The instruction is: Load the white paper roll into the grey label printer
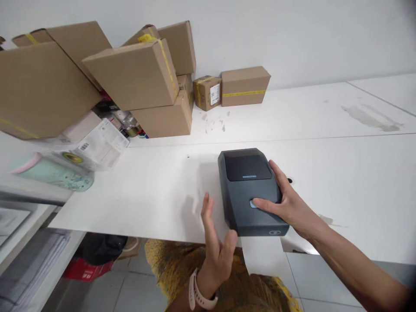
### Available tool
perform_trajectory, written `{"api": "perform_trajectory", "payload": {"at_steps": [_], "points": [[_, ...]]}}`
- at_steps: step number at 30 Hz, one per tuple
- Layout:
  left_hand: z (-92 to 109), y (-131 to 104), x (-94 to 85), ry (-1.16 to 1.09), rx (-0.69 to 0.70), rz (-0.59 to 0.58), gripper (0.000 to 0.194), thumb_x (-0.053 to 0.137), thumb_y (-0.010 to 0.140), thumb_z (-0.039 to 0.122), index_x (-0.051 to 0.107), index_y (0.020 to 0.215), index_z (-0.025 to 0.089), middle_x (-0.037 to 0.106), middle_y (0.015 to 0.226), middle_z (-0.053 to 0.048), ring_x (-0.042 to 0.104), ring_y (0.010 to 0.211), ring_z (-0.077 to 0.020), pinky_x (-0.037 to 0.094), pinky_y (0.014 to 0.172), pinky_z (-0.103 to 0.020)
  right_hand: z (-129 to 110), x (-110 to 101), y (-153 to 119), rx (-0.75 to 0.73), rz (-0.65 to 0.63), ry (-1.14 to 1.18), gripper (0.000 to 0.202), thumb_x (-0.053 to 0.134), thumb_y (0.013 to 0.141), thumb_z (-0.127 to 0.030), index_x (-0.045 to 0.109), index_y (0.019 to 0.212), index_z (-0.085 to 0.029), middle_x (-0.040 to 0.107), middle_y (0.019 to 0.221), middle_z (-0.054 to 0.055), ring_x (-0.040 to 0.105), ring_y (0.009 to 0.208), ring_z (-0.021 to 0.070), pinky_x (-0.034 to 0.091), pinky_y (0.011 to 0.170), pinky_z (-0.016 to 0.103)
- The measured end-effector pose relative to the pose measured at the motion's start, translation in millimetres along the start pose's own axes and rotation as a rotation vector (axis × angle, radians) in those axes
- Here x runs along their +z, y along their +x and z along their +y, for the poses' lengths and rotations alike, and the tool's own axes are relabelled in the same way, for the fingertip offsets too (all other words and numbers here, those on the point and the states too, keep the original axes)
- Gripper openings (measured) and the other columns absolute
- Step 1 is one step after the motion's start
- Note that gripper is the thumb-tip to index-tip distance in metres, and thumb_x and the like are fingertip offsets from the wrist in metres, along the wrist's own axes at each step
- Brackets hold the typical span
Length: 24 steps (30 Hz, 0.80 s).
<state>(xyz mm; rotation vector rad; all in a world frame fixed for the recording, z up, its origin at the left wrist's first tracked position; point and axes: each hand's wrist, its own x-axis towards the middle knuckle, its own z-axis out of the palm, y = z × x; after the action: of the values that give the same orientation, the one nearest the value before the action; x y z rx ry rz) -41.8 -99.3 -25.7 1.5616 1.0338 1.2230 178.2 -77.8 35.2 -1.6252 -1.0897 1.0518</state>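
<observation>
A dark grey label printer (pixel 242 208) sits near the front edge of the white table, with a glossy black window on its lid. White label paper (pixel 263 255) hangs from its front over the table edge. My right hand (pixel 289 206) grips the printer's right side, its thumb on the light blue button (pixel 252 203) and its fingers along the side. Just left of the printer is my left hand (pixel 216 251), open with the fingers pointing up and apart, holding nothing. A pale pink band (pixel 201 294) circles the left wrist.
Cardboard boxes (pixel 133 76) with yellow tape are stacked at the back left of the white table (pixel 152 190). Two smaller boxes (pixel 245 86) stand against the wall. A mint tumbler (pixel 61 173) and a white box (pixel 97 145) are at the left. Shelves (pixel 61 260) stand lower left.
</observation>
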Motion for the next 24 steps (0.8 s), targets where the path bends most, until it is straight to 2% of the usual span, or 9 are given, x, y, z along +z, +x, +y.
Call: {"api": "perform_trajectory", "payload": {"at_steps": [2, 4, 9, 13, 15, 20, 24], "points": [[4, 14, 9.0, -0.082, -0.055, -0.115, 0.076, 0.048, 0.103, 0.044, 0.005, 0.165, 0.033, -0.002, 0.175, -0.003, 0.002, 0.161, -0.0284, 0.016, 0.131, -0.045, -6, -1, -1, 0.054, -0.034, 0.032, 0.120, 0.083, 0.073, -0.058, 0.006, 0.164, -0.039, 0.022, 0.171, 0.008, 0.045, 0.146, 0.0360, 0.060, 0.102, 0.043], [6, 22, 16.9, -0.189, -0.103, -0.182, 0.081, 0.050, 0.102, 0.047, 0.000, 0.165, 0.034, -0.006, 0.175, -0.001, 0.001, 0.162, -0.0287, 0.018, 0.131, -0.043, -9, -1, -2, 0.068, -0.040, 0.038, 0.120, 0.082, 0.073, -0.059, 0.006, 0.164, -0.040, 0.022, 0.171, 0.007, 0.044, 0.147, 0.0364, 0.059, 0.103, 0.045], [4, 25, 22.2, -0.288, -0.139, -0.199, 0.085, 0.057, 0.099, 0.049, 0.006, 0.165, 0.033, 0.002, 0.175, -0.003, 0.008, 0.161, -0.0316, 0.022, 0.131, -0.046, -11, -1, -2, 0.065, -0.023, 0.001, 0.120, 0.081, 0.073, -0.061, 0.006, 0.164, -0.040, 0.022, 0.171, 0.006, 0.040, 0.149, 0.0372, 0.058, 0.105, 0.048], [1, 25, 20.0, -0.266, -0.181, -0.217, 0.095, 0.065, 0.093, 0.052, 0.009, 0.165, 0.029, 0.009, 0.174, -0.009, 0.015, 0.159, -0.0362, 0.026, 0.129, -0.051, -9, 0, -4, 0.093, -0.015, 0.028, 0.118, 0.082, 0.072, -0.061, 0.008, 0.164, -0.042, 0.025, 0.170, 0.006, 0.047, 0.144, 0.0381, 0.063, 0.095, 0.047], [-2, 25, 19.7, -0.259, -0.212, -0.217, 0.102, 0.071, 0.088, 0.052, 0.008, 0.165, 0.028, 0.014, 0.173, -0.011, 0.020, 0.158, -0.0377, 0.030, 0.127, -0.053, -4, 2, -5, 0.092, 0.010, 0.047, 0.114, 0.081, 0.073, -0.061, 0.012, 0.162, -0.045, 0.027, 0.169, 0.004, 0.049, 0.143, 0.0376, 0.063, 0.096, 0.047], [-9, 25, 20.2, -0.211, -0.205, -0.214, 0.119, 0.083, 0.076, 0.051, 0.008, 0.165, 0.029, 0.026, 0.169, -0.014, 0.024, 0.156, -0.0398, 0.035, 0.123, -0.058, 11, 10, -7, 0.035, 0.154, 0.138, 0.076, 0.056, 0.091, -0.066, 0.028, 0.159, -0.046, 0.031, 0.168, -0.004, 0.039, 0.151, 0.0316, 0.045, 0.119, 0.048], [-8, 27, 17.9, -0.177, -0.199, -0.205, 0.124, 0.085, 0.072, 0.054, 0.009, 0.165, 0.027, 0.024, 0.170, -0.014, 0.019, 0.157, -0.0411, 0.032, 0.124, -0.060, 21, 13, -7, 0.033, 0.179, 0.123, 0.067, 0.045, 0.095, -0.067, 0.030, 0.157, -0.047, 0.031, 0.169, -0.007, 0.036, 0.152, 0.0316, 0.038, 0.123, 0.053]]}}
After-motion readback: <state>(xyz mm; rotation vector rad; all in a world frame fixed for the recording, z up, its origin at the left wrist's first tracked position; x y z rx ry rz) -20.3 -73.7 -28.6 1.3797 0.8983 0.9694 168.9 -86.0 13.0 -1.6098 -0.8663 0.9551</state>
